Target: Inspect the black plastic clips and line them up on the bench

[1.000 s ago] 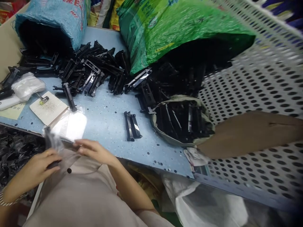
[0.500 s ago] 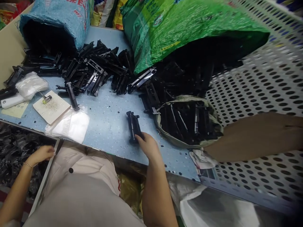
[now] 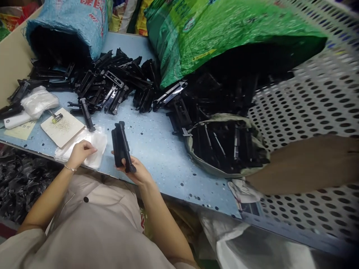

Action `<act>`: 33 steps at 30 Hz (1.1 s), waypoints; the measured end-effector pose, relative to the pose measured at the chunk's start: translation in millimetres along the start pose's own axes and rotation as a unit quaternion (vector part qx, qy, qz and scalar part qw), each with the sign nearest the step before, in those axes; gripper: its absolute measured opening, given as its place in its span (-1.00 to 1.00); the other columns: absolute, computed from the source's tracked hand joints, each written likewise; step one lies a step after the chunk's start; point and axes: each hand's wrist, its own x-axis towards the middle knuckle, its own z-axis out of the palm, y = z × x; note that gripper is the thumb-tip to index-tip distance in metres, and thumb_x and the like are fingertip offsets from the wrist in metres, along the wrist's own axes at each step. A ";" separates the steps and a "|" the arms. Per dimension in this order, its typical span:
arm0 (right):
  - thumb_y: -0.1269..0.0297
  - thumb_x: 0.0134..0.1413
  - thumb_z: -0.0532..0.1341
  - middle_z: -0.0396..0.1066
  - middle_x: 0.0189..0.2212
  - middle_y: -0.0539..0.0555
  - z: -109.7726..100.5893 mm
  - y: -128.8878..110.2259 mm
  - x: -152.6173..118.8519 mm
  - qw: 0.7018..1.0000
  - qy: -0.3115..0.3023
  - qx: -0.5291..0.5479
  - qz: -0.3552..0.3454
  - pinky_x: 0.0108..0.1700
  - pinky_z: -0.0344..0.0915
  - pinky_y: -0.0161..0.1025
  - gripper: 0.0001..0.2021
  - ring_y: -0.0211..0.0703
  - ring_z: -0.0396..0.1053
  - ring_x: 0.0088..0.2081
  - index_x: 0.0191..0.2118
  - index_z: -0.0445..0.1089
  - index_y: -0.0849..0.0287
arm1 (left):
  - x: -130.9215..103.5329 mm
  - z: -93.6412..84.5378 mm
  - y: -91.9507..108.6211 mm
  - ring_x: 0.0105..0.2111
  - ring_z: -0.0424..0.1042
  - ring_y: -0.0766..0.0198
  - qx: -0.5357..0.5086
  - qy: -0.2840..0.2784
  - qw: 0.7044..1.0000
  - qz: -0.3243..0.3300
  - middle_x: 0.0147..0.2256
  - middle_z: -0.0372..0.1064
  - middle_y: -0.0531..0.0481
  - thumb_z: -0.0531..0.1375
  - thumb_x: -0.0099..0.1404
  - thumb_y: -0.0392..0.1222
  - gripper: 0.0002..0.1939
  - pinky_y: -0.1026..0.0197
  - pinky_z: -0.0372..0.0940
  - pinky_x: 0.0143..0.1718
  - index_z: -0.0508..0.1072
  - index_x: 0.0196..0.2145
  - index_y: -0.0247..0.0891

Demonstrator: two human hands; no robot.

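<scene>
My right hand (image 3: 137,170) holds a black plastic part (image 3: 121,147) raised over the front of the blue table, its long side pointing away from me. My left hand (image 3: 82,152) rests on a stack of clear plastic bags (image 3: 98,144), with thumb and fingers pressed together; whether a bag is between them is too small to tell. Left of the bags lies a pale square board (image 3: 62,132) with tiny grains and a small metal piece on it. One more black part (image 3: 86,115) touches the back of the bags.
Many black parts (image 3: 112,80) are piled behind, by a blue sack (image 3: 68,18) and a green sack (image 3: 224,30). A cloth-rimmed bag (image 3: 193,151) of black parts stands at right, beside a perforated panel (image 3: 308,112). A plastic bundle (image 3: 40,101) lies at left.
My right hand has moved left with the black part, now more upright and nearer the bags. My left hand has come up from below the table edge onto the bags.
</scene>
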 end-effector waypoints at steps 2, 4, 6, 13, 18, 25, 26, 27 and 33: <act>0.15 -0.27 0.53 0.51 -0.35 0.06 16.3 2.5 12.9 0.999 -0.032 0.018 0.012 -0.33 0.44 -0.27 -0.62 -0.20 0.43 -0.37 -0.26 0.56 0.16 | -2.5 -2.0 0.3 -0.36 0.40 0.26 -0.042 0.002 0.999 -0.005 -0.40 0.39 0.01 0.38 0.09 -0.11 -0.79 0.22 0.28 -0.28 0.48 -0.50 -0.29; 0.19 -0.30 0.54 0.50 -0.40 0.03 31.8 7.6 30.4 0.998 -0.054 0.030 0.022 -0.33 0.45 -0.29 -0.63 -0.23 0.43 -0.39 -0.29 0.56 0.18 | -6.1 -2.0 3.7 -0.37 0.40 0.27 -0.057 -0.011 0.998 0.000 -0.39 0.40 0.00 0.35 0.13 -0.12 -0.82 0.22 0.29 -0.28 0.50 -0.44 -0.29; 0.21 -0.35 0.55 0.46 -0.47 0.00 41.0 13.7 47.6 0.997 -0.049 0.042 0.030 -0.35 0.45 -0.33 -0.65 -0.28 0.40 -0.44 -0.36 0.55 0.21 | -11.3 -4.9 8.1 -0.33 0.43 0.25 -0.046 0.003 0.999 0.023 -0.35 0.43 -0.02 0.29 0.20 -0.16 -0.87 0.20 0.33 -0.26 0.50 -0.35 -0.29; 0.14 -0.25 0.53 0.52 -0.38 0.04 16.0 21.8 36.5 0.998 -0.009 0.064 -0.004 -0.43 0.40 -0.40 -0.64 -0.31 0.42 -0.44 -0.32 0.51 0.20 | -20.6 -29.6 11.1 0.01 0.40 0.08 0.241 0.006 0.957 0.161 -0.01 0.44 -0.21 0.02 0.27 -0.46 -0.61 -0.05 0.30 0.11 0.54 -0.08 -0.28; 0.04 -0.21 0.50 0.54 -0.48 0.14 6.2 38.0 3.9 0.978 -0.128 0.021 0.166 -0.65 0.22 -0.46 -0.58 -0.34 0.36 -0.62 -0.34 0.45 0.26 | -7.9 -32.4 7.5 -0.16 0.48 0.21 0.143 -0.048 0.984 0.098 0.15 0.34 -0.20 0.11 0.26 -0.36 -0.49 0.11 0.43 -0.07 0.40 0.17 -0.28; 0.11 -0.14 0.46 0.56 -0.45 0.11 20.2 44.5 -0.3 0.976 -0.118 -0.064 0.172 -0.57 0.31 -0.47 -0.63 -0.38 0.39 -0.60 -0.27 0.49 0.27 | -31.4 -36.6 11.9 0.26 0.23 0.10 0.245 -0.042 0.953 0.173 0.32 0.10 -0.20 -0.02 0.30 -0.45 -0.30 0.00 0.22 0.27 0.10 0.37 -0.20; 0.11 -0.12 0.44 0.55 -0.45 0.10 20.5 42.2 -1.4 0.977 -0.108 -0.081 0.164 -0.56 0.33 -0.46 -0.64 -0.37 0.40 -0.59 -0.24 0.50 0.27 | -33.9 -37.3 12.7 0.30 0.17 0.08 0.263 -0.035 0.947 0.180 0.32 0.08 -0.22 -0.03 0.29 -0.47 -0.28 -0.01 0.20 0.28 0.05 0.39 -0.21; 0.12 -0.11 0.44 0.55 -0.46 0.08 20.3 40.1 -2.2 0.979 -0.092 -0.093 0.153 -0.55 0.34 -0.45 -0.64 -0.36 0.40 -0.59 -0.22 0.51 0.26 | -35.7 -37.9 13.5 0.31 0.16 0.06 0.278 -0.030 0.943 0.183 0.33 0.07 -0.24 -0.03 0.28 -0.49 -0.26 -0.02 0.21 0.28 0.02 0.40 -0.21; 0.17 -0.14 0.43 0.50 -0.52 0.08 23.6 43.0 6.6 0.987 -0.074 -0.054 0.136 -0.58 0.28 -0.43 -0.71 -0.36 0.34 -0.62 -0.32 0.47 0.25 | -53.7 -18.5 28.0 0.29 0.21 0.00 0.275 -0.129 0.920 0.249 0.37 -0.02 -0.28 -0.05 0.25 -0.53 -0.15 -0.07 0.32 0.19 -0.19 0.43 -0.16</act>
